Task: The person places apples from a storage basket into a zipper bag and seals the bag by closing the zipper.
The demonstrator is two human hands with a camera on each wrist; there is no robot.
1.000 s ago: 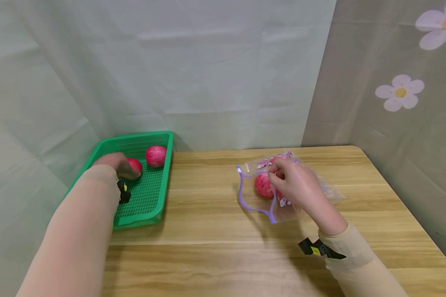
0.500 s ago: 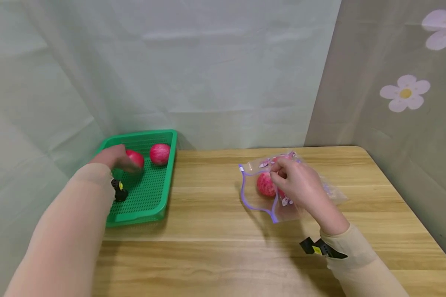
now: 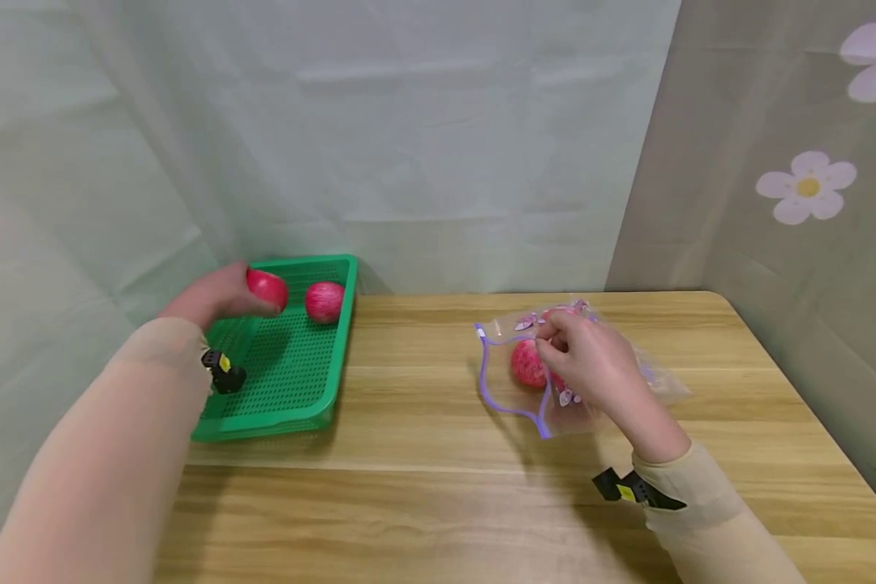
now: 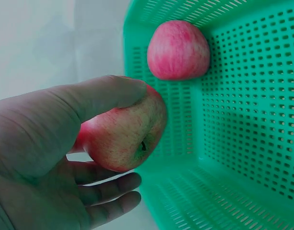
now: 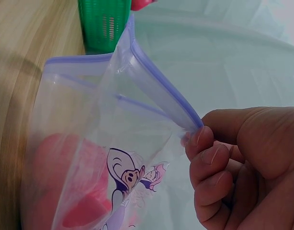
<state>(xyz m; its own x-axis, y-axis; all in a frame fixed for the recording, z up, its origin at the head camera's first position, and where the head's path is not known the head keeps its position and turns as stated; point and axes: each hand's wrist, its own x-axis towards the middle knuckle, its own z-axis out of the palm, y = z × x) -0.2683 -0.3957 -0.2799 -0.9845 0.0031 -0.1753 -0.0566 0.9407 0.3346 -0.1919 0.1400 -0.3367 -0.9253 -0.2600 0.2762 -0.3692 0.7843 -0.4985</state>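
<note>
My left hand (image 3: 222, 294) grips a red apple (image 4: 127, 127) between thumb and fingers, raised over the green basket (image 3: 341, 345). In the left wrist view the apple's stem end faces the camera, and the lower fingers lie beneath it. A second apple (image 3: 324, 302) rests in the basket's far right corner. On the right, my right hand (image 3: 590, 357) pinches the purple zip edge of a clear zip-lock bag (image 5: 137, 120) printed with cartoon figures. The bag's mouth gapes toward the left. Inside it lie red apples (image 3: 529, 363), partly hidden by the hand.
A wooden table (image 3: 409, 503) carries the basket at its left and the bag right of centre. Pale cloth (image 3: 438, 146) hangs behind and at the left; a grey cloth with white flowers (image 3: 806, 187) hangs at the right.
The left hand has lifted the gripped apple off the basket floor, up and slightly back. The right hand keeps its hold on the bag edge. The head view has shifted slightly left.
</note>
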